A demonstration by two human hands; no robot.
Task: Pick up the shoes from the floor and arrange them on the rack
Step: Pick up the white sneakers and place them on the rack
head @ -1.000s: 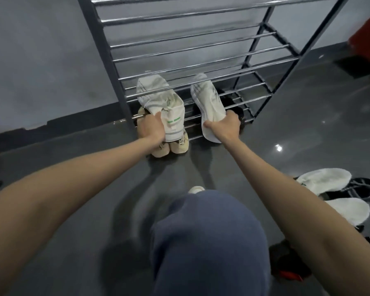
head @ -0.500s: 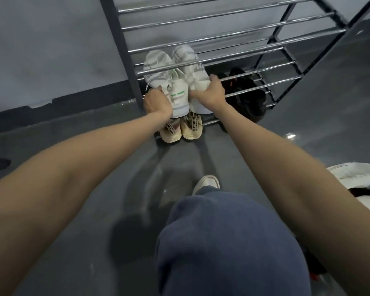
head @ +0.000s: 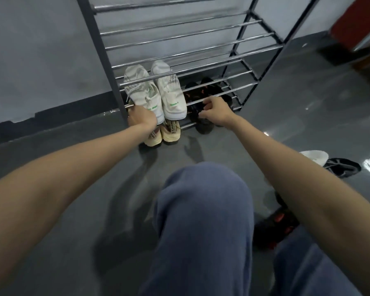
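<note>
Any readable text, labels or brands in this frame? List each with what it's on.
"3 CAPAI…", cut off at the end: heel of the right beige shoe on the bottom shelf.
Dark lettering on the heel of the left beige shoe: partly hidden by the left hand, not readable.
Green print on the tongue of the left white sneaker: too blurred.
Green print on the tongue of the right white sneaker: too blurred.
No other text visible.
</note>
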